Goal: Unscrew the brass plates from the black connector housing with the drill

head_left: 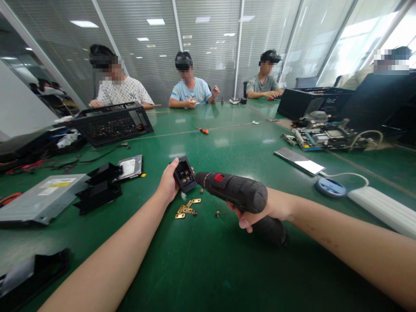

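The left hand grips a small black socket housing, open side up, with brass contacts showing inside. The right hand is wrapped around a black electric screwdriver, whose tip meets the housing. Loose brass strips and screws lie on the green table just below the left hand's grip.
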Action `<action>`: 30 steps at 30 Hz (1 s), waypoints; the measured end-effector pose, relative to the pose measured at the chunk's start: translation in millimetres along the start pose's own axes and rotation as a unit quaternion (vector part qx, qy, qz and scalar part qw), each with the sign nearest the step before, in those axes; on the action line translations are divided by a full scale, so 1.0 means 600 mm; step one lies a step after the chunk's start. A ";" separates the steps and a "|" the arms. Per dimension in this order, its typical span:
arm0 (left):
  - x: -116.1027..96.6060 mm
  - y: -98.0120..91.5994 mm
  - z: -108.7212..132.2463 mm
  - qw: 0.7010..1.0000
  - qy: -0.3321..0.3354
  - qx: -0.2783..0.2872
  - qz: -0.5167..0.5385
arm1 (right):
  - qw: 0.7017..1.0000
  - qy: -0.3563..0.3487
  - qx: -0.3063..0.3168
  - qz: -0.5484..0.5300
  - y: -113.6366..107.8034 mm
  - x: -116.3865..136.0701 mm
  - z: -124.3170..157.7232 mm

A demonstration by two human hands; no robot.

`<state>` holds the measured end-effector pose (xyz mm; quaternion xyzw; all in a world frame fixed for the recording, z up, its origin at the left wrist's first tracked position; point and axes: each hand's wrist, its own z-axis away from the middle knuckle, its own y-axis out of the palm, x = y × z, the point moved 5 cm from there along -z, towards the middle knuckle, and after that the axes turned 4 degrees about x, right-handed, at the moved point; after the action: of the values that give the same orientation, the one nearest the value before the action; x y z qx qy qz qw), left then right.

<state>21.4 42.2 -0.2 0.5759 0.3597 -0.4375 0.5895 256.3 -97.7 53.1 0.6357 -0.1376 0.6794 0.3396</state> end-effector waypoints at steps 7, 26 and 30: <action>-0.002 0.002 0.002 1.000 0.000 0.000 -0.001 | 1.000 0.009 -0.003 0.003 -0.003 -0.004 -0.001; -0.001 0.002 0.006 1.000 -0.014 -0.010 0.004 | 1.000 0.010 0.013 -0.021 -0.006 -0.012 -0.002; -0.001 0.002 0.005 1.000 -0.013 -0.003 0.003 | 1.000 0.014 0.010 -0.009 -0.001 -0.008 -0.003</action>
<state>22.2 39.1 1.1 0.5695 0.3517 -0.4422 0.5970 255.0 -97.3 48.2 0.6307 -0.1204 0.6863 0.3415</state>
